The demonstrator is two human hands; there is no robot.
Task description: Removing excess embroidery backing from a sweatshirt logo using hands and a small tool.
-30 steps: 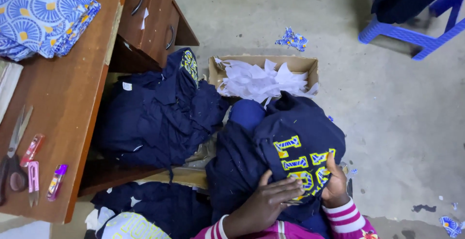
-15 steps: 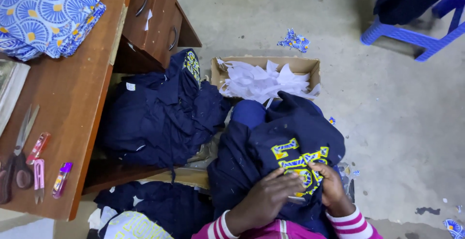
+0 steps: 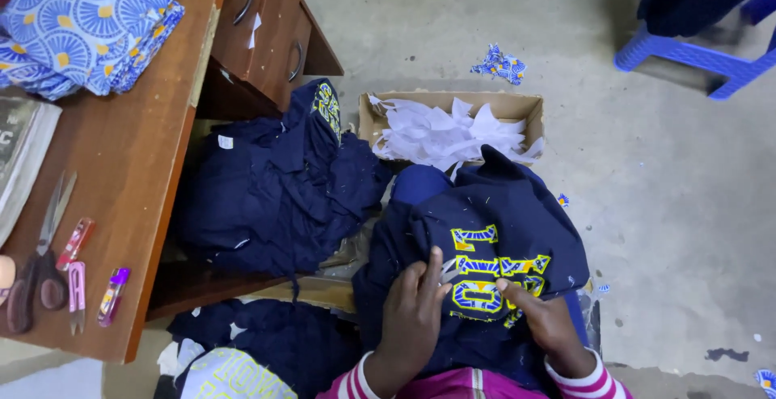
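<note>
A navy garment with yellow and blue stitched lettering lies over my lap. My left hand rests on it just left of the lettering, fingers pressed into the cloth. A small pale thing shows at its fingertips, and I cannot tell what it is. My right hand pinches the cloth at the lower right edge of the lettering. Both wrists wear pink and white striped cuffs.
A heap of navy garments sits left of my lap under a wooden desk. A cardboard box of white paper scraps stands ahead. Scissors, blue patterned fabric and small clips lie on the desk. A blue plastic stool is far right.
My left hand slid up onto the cloth beside the lettering. My right hand dropped from the lettering's right side to its lower edge. The garment shifted slightly.
</note>
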